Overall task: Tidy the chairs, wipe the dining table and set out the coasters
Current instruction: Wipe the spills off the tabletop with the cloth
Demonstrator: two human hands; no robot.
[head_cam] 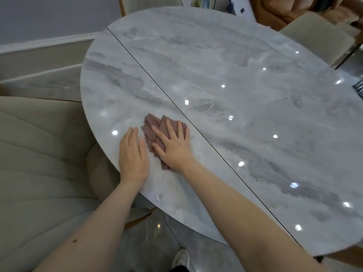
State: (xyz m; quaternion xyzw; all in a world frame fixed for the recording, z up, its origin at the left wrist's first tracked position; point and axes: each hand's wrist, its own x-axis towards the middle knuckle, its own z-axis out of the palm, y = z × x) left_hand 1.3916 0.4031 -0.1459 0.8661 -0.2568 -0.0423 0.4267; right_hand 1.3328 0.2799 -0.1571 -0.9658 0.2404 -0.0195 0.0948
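A round grey marble dining table (225,75) with a thin dark seam across it fills the view. A folded dusty-pink cloth (151,126) lies flat on it near the left front edge. My right hand (172,143) presses flat on the cloth with straight, spread fingers. My left hand (133,154) rests flat on the bare tabletop just left of the cloth, its thumb at the cloth's edge. No coasters are in view.
A beige cushioned chair (39,163) stands close against the table's left edge. Another beige chair (318,36) sits at the far right, and a third chair back (149,4) at the far side. Grey floor (167,242) shows below the table's front edge.
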